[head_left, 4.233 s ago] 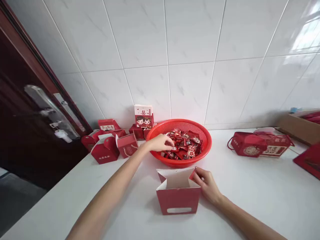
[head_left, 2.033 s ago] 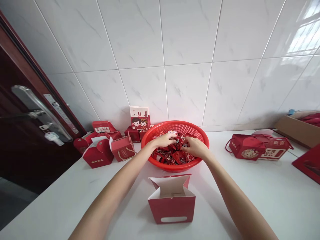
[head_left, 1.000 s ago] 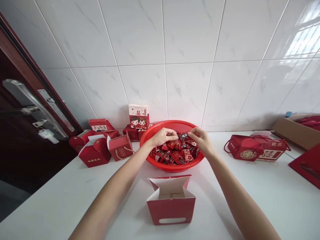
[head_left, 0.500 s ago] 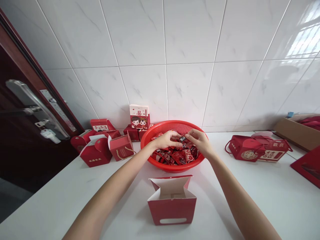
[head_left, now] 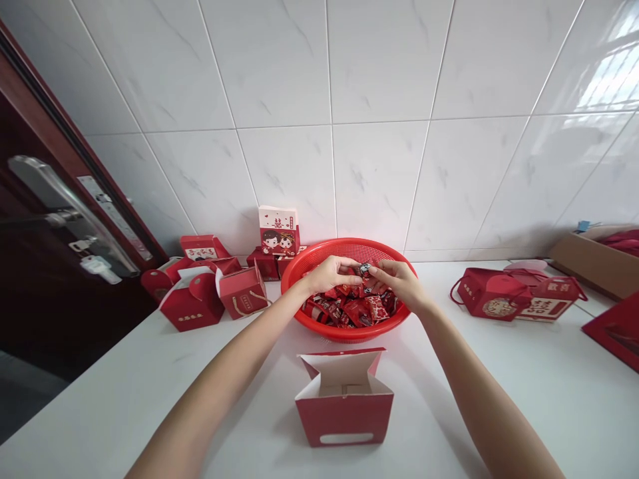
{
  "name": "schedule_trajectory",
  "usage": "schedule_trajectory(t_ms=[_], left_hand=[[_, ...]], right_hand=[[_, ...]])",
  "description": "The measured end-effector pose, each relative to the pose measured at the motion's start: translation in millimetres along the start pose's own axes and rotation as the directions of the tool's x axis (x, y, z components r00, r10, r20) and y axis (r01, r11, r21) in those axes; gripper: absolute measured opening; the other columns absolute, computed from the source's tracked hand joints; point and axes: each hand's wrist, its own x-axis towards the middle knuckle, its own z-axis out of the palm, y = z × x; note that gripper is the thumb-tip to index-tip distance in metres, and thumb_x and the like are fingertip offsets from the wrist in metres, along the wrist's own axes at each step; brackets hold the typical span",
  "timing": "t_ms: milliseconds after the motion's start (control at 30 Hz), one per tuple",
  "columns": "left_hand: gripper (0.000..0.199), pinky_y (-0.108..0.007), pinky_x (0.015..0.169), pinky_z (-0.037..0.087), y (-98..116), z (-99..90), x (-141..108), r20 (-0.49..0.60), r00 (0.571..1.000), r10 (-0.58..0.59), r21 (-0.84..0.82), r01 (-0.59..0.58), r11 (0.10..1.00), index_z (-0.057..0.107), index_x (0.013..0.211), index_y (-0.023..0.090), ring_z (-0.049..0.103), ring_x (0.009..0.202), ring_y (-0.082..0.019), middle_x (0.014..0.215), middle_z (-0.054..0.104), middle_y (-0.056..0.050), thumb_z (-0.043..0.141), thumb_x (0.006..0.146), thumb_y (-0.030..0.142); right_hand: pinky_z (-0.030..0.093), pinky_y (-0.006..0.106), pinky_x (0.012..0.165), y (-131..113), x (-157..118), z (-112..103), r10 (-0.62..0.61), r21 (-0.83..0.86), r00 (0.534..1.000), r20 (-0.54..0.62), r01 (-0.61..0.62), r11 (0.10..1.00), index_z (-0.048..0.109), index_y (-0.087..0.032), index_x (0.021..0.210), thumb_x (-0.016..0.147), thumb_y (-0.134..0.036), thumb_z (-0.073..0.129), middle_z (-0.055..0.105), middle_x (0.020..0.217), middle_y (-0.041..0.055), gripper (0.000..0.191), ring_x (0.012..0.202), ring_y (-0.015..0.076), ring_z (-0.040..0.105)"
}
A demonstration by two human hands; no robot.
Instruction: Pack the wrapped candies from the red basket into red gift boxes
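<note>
Both hands are over a red plastic basket (head_left: 349, 336) filled with candies in red wrappers (head_left: 357, 309). Between the fingertips of the two hands is a small dark wrapped candy (head_left: 365, 270). My right hand (head_left: 401, 283) pinches it, its thumb lying against the wrapper. From the other side, my left hand (head_left: 332, 275) has thumb and fingers apart, with the fingertips close to the same candy; whether they touch it is hard to tell. In front of the basket stands a red cardboard box (head_left: 344, 419), top open, with a white inside and a slot low on its front.
Several red gift boxes (head_left: 192, 306) stand at the left, and a box with cartoon figures (head_left: 278, 229) leans by the wall. More red boxes (head_left: 492, 296) are on the right, near a brown carton (head_left: 594, 263). A door with a metal handle (head_left: 64, 206) borders the table's left side.
The dark candy has come up slightly out of the pile between my fingertips. Both hands have shifted only a little, and the box in front stays in place.
</note>
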Motion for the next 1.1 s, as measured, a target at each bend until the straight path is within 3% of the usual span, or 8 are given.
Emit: schedule_trajectory(t_ms=[167,367,533,700,867,967,1100], left_hand=[[0.044,-0.031,0.074,0.055,1.5,-0.4,-1.2,0.010,1.000,0.001,0.031,-0.001,1.000,0.078,0.109,0.013,0.069,0.087,-0.022,0.095,0.078,-0.009,0.084,0.072,0.037],[0.042,-0.034,0.080,0.056,4.8,-0.7,-2.2,0.023,1.000,0.019,0.045,-0.020,0.999,0.078,0.110,0.015,0.069,0.092,-0.024,0.108,0.078,-0.011,0.080,0.074,0.034],[0.047,-0.037,0.085,0.055,5.9,-0.4,-3.4,-0.021,1.000,-0.006,0.159,0.009,0.987,0.076,0.114,0.014,0.069,0.101,-0.028,0.108,0.077,-0.012,0.080,0.074,0.038],[0.044,-0.037,0.091,0.054,4.1,0.0,-5.9,-0.013,1.000,-0.026,0.211,0.028,0.977,0.072,0.118,0.015,0.069,0.106,-0.027,0.119,0.075,-0.012,0.075,0.079,0.035],[0.023,-0.029,0.079,0.054,3.9,-5.0,-8.4,0.113,0.975,-0.189,0.406,0.129,0.905,0.077,0.098,0.017,0.072,0.091,-0.022,0.098,0.079,-0.006,0.069,0.076,0.020],[0.021,-0.023,0.074,0.053,7.0,-6.2,-10.5,0.179,0.924,-0.337,0.505,0.208,0.838,0.079,0.087,0.020,0.073,0.086,-0.019,0.090,0.080,-0.002,0.066,0.071,0.014],[0.033,-0.021,0.061,0.051,10.9,-5.0,-13.2,0.173,0.847,-0.502,0.597,0.315,0.738,0.080,0.096,0.020,0.072,0.077,-0.018,0.093,0.080,-0.001,0.061,0.070,0.015]], right_hand=[[0.055,0.033,0.064,0.2,-0.2,-1.4,0.000,0.029,1.000,0.010,0.000,1.000,0.050,-0.021,0.066,0.068,-0.074,0.077,0.070,0.066,0.0035,0.059,0.065,0.0196,0.068],[0.053,0.032,0.061,-0.4,-0.9,-1.2,0.008,0.044,1.000,0.013,-0.009,0.999,0.046,-0.022,0.063,0.068,-0.072,0.078,0.067,0.063,0.0019,0.059,0.062,0.0184,0.066],[0.053,0.032,0.062,-1.6,-1.1,0.2,0.009,0.028,1.000,0.011,-0.009,1.000,0.047,-0.022,0.064,0.068,-0.072,0.078,0.065,0.064,0.0011,0.059,0.064,0.0187,0.066],[0.051,0.032,0.061,-0.4,-0.3,0.6,-0.002,-0.012,0.998,-0.062,0.001,1.000,0.045,-0.022,0.061,0.067,-0.070,0.078,0.060,0.064,0.0000,0.058,0.065,0.0189,0.064],[0.048,0.031,0.061,1.2,0.1,-0.9,-0.005,-0.055,0.985,-0.174,-0.005,0.998,0.053,-0.021,0.063,0.068,-0.064,0.078,0.058,0.064,-0.0004,0.050,0.064,0.0180,0.060],[0.045,0.031,0.060,1.8,-0.1,-1.0,-0.017,-0.070,0.980,-0.200,0.003,0.998,0.052,-0.022,0.062,0.067,-0.058,0.078,0.055,0.062,-0.0016,0.045,0.062,0.0164,0.056],[0.038,0.029,0.057,2.0,-0.5,-0.6,-0.045,-0.093,0.974,-0.222,0.025,0.995,0.050,-0.022,0.063,0.065,-0.044,0.077,0.051,0.060,-0.0041,0.036,0.059,0.0136,0.047]])
